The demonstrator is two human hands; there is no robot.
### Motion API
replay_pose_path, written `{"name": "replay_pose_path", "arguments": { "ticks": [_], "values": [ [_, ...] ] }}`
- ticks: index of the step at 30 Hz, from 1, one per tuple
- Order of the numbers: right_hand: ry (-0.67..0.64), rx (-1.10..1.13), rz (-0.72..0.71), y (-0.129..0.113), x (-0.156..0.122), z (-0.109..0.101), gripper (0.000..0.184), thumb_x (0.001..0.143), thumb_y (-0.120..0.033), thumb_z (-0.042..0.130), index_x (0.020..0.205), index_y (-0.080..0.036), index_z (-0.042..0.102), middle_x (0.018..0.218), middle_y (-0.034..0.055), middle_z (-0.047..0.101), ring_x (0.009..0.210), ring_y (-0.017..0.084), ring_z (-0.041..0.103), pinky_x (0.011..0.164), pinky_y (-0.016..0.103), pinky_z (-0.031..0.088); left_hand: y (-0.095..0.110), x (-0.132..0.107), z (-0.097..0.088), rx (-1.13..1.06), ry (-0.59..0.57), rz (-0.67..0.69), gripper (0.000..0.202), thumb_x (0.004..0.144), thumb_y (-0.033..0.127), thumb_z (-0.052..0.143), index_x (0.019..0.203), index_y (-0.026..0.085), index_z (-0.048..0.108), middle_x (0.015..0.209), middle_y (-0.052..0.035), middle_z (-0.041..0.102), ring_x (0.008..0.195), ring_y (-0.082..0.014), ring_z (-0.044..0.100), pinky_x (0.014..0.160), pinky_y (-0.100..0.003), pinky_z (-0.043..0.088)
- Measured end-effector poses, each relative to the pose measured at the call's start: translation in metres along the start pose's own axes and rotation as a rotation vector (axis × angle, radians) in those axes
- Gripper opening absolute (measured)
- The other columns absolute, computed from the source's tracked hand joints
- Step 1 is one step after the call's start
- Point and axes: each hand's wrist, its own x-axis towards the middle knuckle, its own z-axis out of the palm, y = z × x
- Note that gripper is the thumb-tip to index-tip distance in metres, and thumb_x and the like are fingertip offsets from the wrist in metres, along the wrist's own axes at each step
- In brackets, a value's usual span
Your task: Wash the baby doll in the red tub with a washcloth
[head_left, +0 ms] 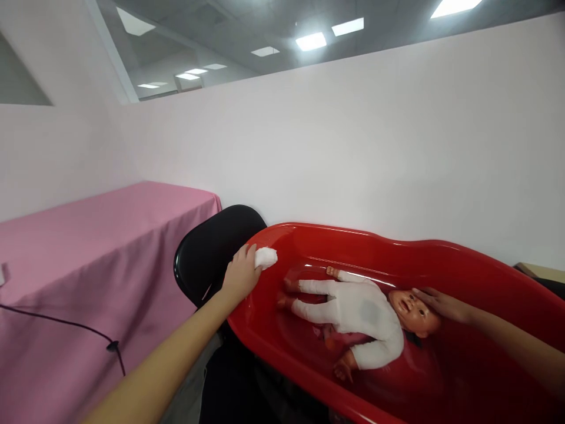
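in the head view, by the near end of the tub:
left hand (pixel 241 275): fingers clenched around a small white cloth (pixel 266 257), held over the rim at the foot end of the red tub (pixel 397 250).
white cloth: bunched, sticking out past the fingertips toward the tub's inside, apart from the doll.
right hand (pixel 444 304): fingers laid flat and loose on the side of the doll's head, grasping nothing that shows.
doll (pixel 353 309): lies on its back in the tub in a white suit, feet toward the left fingers, head under the right fingers.
black chair (pixel 212 253): just behind the left hand, touching the tub's end.
pink table cover (pixel 88 247): well left of the left fingers, with a black cable (pixel 66 323) across it.
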Motion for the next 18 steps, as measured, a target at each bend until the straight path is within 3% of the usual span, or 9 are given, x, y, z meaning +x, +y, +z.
{"name": "replay_pose_path", "arguments": {
  "ticks": [3,7,9,13,18],
  "values": [
    [-0.054,0.114,0.051,0.002,0.003,-0.005,0.048,0.090,-0.068,0.051,0.104,-0.028,0.074,0.121,0.0207,0.074,0.118,0.040,0.070,0.103,0.040,0.052,0.000,-0.003,-0.003,0.020,-0.007,0.066,0.056,0.103,0.018,0.039,0.158,0.023,0.038,0.160,-0.0148,0.044,0.133,-0.0291,0.057,0.104,-0.039,0.051],
    [0.053,0.100,0.090,0.007,0.005,0.002,0.052,0.091,-0.065,0.050,0.111,-0.022,0.069,0.115,0.0250,0.075,0.109,0.040,0.073,0.097,0.043,0.055,-0.008,-0.002,-0.006,0.053,-0.080,-0.048,0.055,0.103,0.018,0.032,0.158,0.024,0.039,0.157,-0.0161,0.048,0.113,-0.0290,0.068,0.092,-0.042,0.056],
    [0.099,0.082,0.102,0.008,0.007,0.005,0.056,0.091,-0.065,0.048,0.115,-0.018,0.067,0.114,0.0267,0.074,0.107,0.040,0.074,0.096,0.043,0.056,-0.010,0.000,-0.006,0.118,-0.068,-0.062,0.056,0.103,0.018,0.030,0.158,0.023,0.040,0.158,-0.0161,0.048,0.121,-0.0318,0.065,0.095,-0.045,0.056],
    [0.054,0.015,0.124,0.003,0.009,0.004,0.061,0.089,-0.069,0.052,0.119,-0.018,0.067,0.120,0.0232,0.074,0.111,0.038,0.073,0.099,0.042,0.057,-0.001,-0.002,-0.006,0.253,0.010,-0.009,0.057,0.103,0.024,0.038,0.160,0.022,0.039,0.165,-0.0164,0.042,0.145,-0.0342,0.047,0.110,-0.052,0.049],
    [0.015,-0.067,0.116,-0.014,-0.003,0.002,0.070,0.095,-0.073,0.044,0.124,-0.013,0.066,0.121,0.0210,0.074,0.109,0.033,0.073,0.099,0.037,0.057,0.013,-0.009,0.003,0.347,0.111,0.179,0.057,0.101,0.024,0.042,0.157,0.019,0.043,0.167,-0.0171,0.039,0.151,-0.0347,0.038,0.119,-0.057,0.040]
  ]
}}
